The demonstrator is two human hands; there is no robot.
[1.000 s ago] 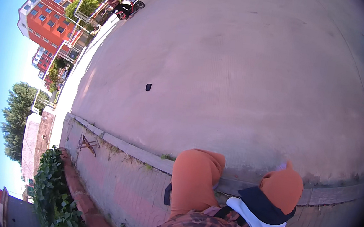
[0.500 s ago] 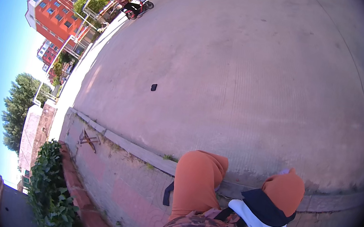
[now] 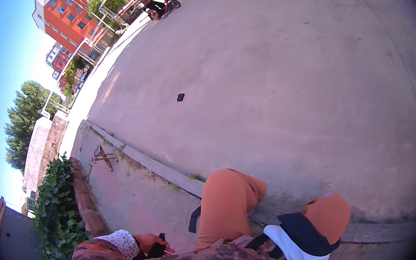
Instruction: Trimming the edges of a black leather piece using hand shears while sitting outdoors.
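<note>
Curling around a black object [image 3: 156,251], the left hand [image 3: 146,241] is holding it near the orange trousers [image 3: 226,206]; the grasp is looking complete, nothing further is showing, and the right hand is lying unseen.

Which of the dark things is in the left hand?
The black item low in view, held in the left hand. The dark strap beside the left leg and the black object out on the pavement are apart from it.

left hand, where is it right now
The left hand is low in the head view, left of centre, holding a black item, left of the orange trousers.
</note>
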